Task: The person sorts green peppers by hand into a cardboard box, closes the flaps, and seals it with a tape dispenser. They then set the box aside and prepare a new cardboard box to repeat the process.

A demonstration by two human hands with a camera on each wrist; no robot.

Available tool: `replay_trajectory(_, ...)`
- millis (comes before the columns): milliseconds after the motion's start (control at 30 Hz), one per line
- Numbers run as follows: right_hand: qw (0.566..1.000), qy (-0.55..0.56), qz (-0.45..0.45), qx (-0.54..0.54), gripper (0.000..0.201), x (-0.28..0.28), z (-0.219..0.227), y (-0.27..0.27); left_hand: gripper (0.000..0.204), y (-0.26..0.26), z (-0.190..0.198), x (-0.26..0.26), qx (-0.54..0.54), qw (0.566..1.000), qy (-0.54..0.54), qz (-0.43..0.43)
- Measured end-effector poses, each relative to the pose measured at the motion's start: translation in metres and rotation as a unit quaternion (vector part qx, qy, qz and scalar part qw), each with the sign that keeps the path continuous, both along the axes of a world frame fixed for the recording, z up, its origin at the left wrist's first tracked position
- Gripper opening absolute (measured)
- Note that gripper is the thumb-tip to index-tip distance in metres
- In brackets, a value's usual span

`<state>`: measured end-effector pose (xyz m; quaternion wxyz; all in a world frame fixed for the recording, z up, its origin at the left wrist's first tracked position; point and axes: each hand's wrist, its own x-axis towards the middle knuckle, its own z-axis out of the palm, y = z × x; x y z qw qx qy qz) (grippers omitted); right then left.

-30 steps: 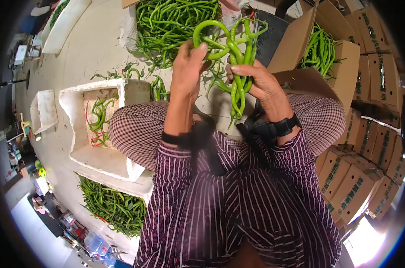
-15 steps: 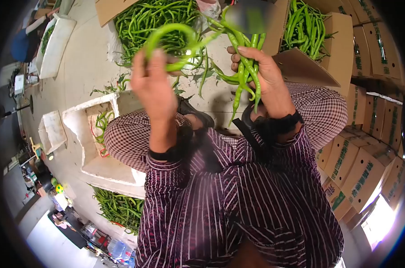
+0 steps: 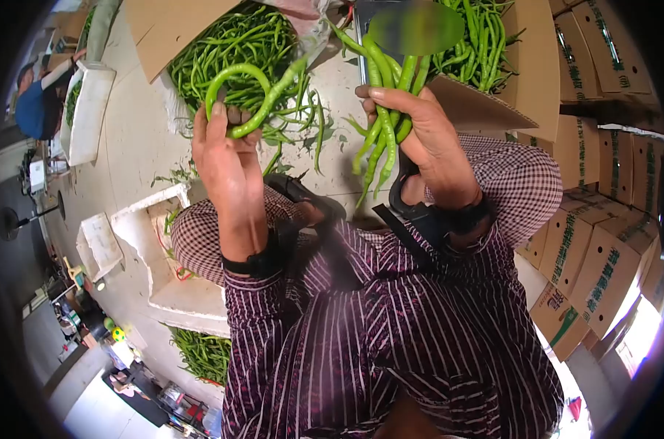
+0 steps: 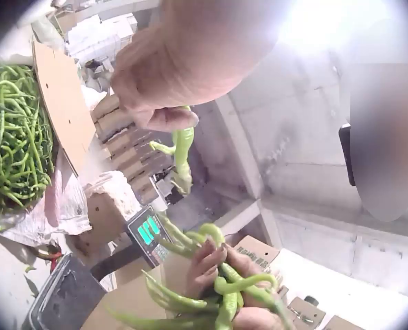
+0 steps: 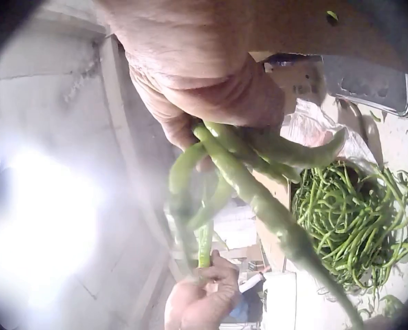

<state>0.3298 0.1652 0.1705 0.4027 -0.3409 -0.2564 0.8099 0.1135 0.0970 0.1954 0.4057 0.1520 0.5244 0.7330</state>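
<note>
Pepper bunch [image 3: 388, 135] gripped in right hand [image 3: 436, 139]; left hand [image 3: 228, 162] pinches curled pepper [image 3: 280, 87].

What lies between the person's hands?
In the head view, pale floor with loose green peppers shows between left hand and right hand, plus the lower ends of the right hand's pepper bunch.
</note>
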Motion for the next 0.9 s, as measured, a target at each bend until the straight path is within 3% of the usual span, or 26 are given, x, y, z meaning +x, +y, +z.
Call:
replay_trajectory(67, 1.000, -0.007, -0.010, -0.018, 0.026, 0.003, 0.005, 0.000, 0.022, -0.004, -0.002, -0.004, 0.016, 0.999, -0.029, -0.021)
replay_trajectory(100, 1.000, -0.006, -0.015, -0.015, 0.026, 0.006, 0.010, 0.000, 0.022, -0.003, -0.004, -0.004, 0.035, 0.999, -0.029, 0.014)
replay_trajectory(167, 0.998, 0.016, 0.054, 0.017, 0.030, 0.020, 0.029, -0.003, 0.021, 0.002, -0.002, -0.005, 0.073, 0.996, -0.030, 0.035)
replay_trajectory(233, 0.999, 0.011, 0.022, 0.029, 0.028, 0.044, 0.058, -0.008, 0.021, 0.011, 0.008, 0.001, 0.063, 0.995, -0.058, 0.053)
replay_trajectory(367, 0.984, 0.098, -0.106, 0.100, 0.032, 0.110, 0.098, 0.012, 0.019, 0.039, 0.039, 0.038, 0.097, 0.992, -0.032, -0.069)
replay_trajectory(433, 0.974, 0.079, -0.158, 0.142, 0.039, 0.130, 0.115, 0.018, 0.020, 0.061, 0.044, 0.057, 0.123, 0.987, -0.049, -0.095)
replay_trajectory(500, 0.983, -0.032, -0.116, 0.138, 0.038, 0.152, 0.125, 0.023, 0.021, 0.086, 0.044, 0.080, 0.114, 0.977, -0.059, -0.171)
replay_trajectory(533, 0.979, -0.105, -0.119, 0.128, 0.056, 0.152, 0.128, 0.023, 0.021, 0.099, 0.051, 0.099, 0.082, 0.978, -0.035, -0.187)
replay_trajectory(633, 0.976, -0.109, -0.122, 0.144, 0.067, 0.152, 0.130, 0.025, 0.036, 0.131, 0.043, 0.139, 0.002, 0.957, 0.010, -0.290)
replay_trajectory(700, 0.977, -0.095, -0.127, 0.145, 0.064, 0.158, 0.125, 0.032, 0.048, 0.142, 0.036, 0.162, -0.034, 0.929, 0.165, -0.329)
replay_trajectory(733, 0.977, -0.094, -0.117, 0.152, 0.055, 0.162, 0.124, 0.033, 0.053, 0.148, 0.039, 0.161, 0.042, 0.880, 0.379, -0.283)
replay_trajectory(767, 0.978, -0.092, -0.108, 0.156, 0.046, 0.165, 0.122, 0.035, 0.053, 0.145, 0.041, 0.163, 0.042, 0.879, 0.381, -0.285)
replay_trajectory(833, 0.977, -0.099, -0.108, 0.153, 0.045, 0.168, 0.117, 0.038, 0.050, 0.129, 0.065, 0.174, 0.084, 0.931, 0.227, -0.275)
replay_trajectory(900, 0.969, -0.164, -0.098, 0.155, 0.044, 0.165, 0.118, 0.039, 0.039, 0.121, 0.092, 0.189, 0.090, 0.907, 0.255, -0.324)
